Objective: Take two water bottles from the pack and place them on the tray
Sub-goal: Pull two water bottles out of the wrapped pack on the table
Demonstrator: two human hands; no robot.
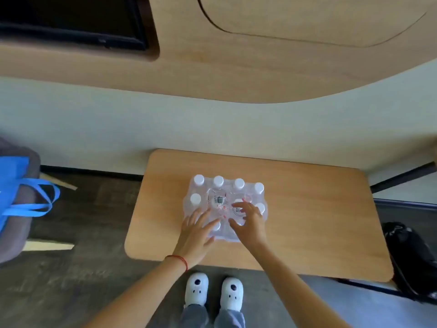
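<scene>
A shrink-wrapped pack of water bottles (227, 197) with white caps stands in the middle of a low wooden table (307, 221). My left hand (196, 233) lies on the pack's near left corner with fingers spread over the plastic wrap. My right hand (250, 221) rests on the near right part of the pack, fingers curled over the wrap by a bottle cap. Whether the fingers pinch the wrap is unclear. A red string circles my left wrist. No tray is in view.
A blue bag (16, 188) hangs over a grey seat at the left. A black bag (411, 256) sits on the floor to the right of the table. My feet in white slippers (212, 292) stand at the table's near edge. Wooden wall panels lie beyond.
</scene>
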